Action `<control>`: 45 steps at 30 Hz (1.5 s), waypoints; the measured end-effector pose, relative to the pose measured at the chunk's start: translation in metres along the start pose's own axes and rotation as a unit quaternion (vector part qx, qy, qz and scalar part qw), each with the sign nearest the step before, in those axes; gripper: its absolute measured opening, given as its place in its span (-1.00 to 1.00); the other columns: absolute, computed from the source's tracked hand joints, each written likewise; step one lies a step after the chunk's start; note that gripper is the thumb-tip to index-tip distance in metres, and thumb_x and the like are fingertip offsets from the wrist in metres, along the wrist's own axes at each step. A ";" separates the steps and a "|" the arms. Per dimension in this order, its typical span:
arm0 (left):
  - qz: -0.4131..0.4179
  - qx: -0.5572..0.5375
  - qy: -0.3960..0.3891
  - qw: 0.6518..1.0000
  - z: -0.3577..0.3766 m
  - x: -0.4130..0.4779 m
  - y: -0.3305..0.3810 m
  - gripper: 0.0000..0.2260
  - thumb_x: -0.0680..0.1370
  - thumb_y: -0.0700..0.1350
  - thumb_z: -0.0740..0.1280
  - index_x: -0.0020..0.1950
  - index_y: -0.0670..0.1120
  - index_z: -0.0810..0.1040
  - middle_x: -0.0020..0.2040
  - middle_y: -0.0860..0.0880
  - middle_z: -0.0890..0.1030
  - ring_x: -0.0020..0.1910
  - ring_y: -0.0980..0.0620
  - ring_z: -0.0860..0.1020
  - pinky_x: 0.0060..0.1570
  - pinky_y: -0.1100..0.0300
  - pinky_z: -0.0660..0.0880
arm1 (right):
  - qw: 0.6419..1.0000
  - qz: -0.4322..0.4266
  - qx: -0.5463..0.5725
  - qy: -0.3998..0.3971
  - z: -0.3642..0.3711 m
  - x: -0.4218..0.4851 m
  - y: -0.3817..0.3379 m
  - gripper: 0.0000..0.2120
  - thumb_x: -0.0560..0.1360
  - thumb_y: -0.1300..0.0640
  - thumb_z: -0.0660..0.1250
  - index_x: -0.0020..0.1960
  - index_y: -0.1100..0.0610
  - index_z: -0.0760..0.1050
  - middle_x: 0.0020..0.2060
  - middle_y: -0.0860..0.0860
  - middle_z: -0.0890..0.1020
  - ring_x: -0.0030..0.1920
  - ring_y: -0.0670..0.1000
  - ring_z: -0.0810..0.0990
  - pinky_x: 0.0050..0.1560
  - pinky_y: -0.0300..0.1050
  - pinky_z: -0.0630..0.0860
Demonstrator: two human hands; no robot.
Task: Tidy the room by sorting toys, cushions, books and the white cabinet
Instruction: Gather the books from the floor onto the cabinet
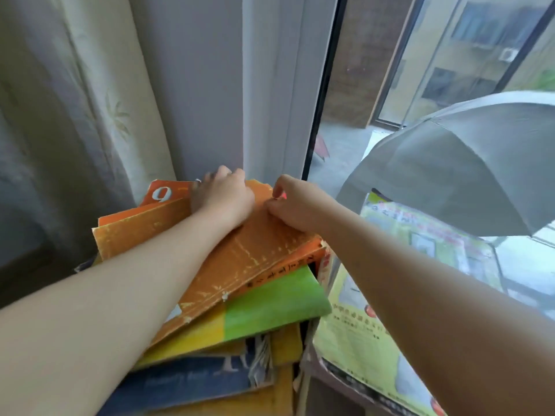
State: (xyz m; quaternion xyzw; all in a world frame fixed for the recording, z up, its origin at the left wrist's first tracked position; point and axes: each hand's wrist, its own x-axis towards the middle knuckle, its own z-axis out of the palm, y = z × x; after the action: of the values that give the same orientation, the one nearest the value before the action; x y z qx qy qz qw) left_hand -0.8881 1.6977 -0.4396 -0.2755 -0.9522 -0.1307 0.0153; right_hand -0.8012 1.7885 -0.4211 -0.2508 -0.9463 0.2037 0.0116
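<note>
Together, left hand (222,196) and right hand (297,204) grip orange book (255,253) at far edge.

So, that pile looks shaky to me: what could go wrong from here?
The worn orange book lies skewed on an uneven stack of books; shifting it with the left hand and right hand could slide the green and yellow book beneath it off toward the newspaper-covered surface. Its chipped cover edge may tear further where the right hand's fingers pinch it.
</note>
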 end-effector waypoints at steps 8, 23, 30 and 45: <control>0.071 -0.089 -0.049 0.992 -0.038 -0.100 0.021 -0.69 0.56 -0.07 0.18 0.30 -0.01 0.42 0.37 -0.10 0.35 0.32 -0.15 0.35 0.28 0.05 0.29 | 0.995 0.059 -0.037 0.076 -0.026 -0.109 0.000 -0.77 0.50 0.12 0.18 0.11 0.10 0.48 0.05 0.09 0.56 0.07 0.13 0.46 0.04 -0.06 0.34; 0.154 -0.065 -0.064 0.984 -0.053 -0.250 -0.010 -0.64 0.57 -0.04 0.22 0.36 -0.03 0.37 0.31 -0.08 0.41 0.25 -0.08 0.39 0.21 0.02 0.42 | 0.993 0.100 -0.061 0.008 0.008 -0.253 -0.015 -0.59 0.57 -0.08 0.07 0.28 0.12 0.42 0.28 0.12 0.46 0.25 0.16 0.41 0.09 -0.03 0.31; 0.309 0.119 -0.011 0.943 -0.051 -0.246 -0.034 -0.59 0.60 -0.04 0.14 0.46 0.04 0.24 0.50 -0.02 0.17 0.51 -0.04 0.03 0.44 0.00 0.04 | 0.994 0.089 -0.061 0.031 0.021 -0.247 -0.015 -0.57 0.51 -0.03 0.18 0.37 -0.01 0.29 0.39 0.04 0.31 0.41 0.14 0.22 0.32 0.13 0.20; 0.146 0.111 -0.056 0.982 -0.032 -0.198 -0.023 -0.61 0.60 0.10 0.11 0.38 0.01 0.33 0.39 -0.09 0.27 0.33 -0.15 0.26 0.31 0.00 0.27 | 0.983 0.126 -0.102 0.083 0.032 -0.224 0.008 -0.16 0.43 -0.39 0.15 0.53 -0.01 -0.06 0.54 0.12 -0.05 0.53 0.11 -0.10 0.47 0.04 -0.06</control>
State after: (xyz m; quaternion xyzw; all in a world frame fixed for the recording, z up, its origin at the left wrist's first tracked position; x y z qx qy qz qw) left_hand -0.7336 1.5673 -0.4347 -0.4150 -0.9097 -0.0054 0.0115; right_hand -0.6061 1.6754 -0.4354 -0.3836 -0.9188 0.0847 0.0386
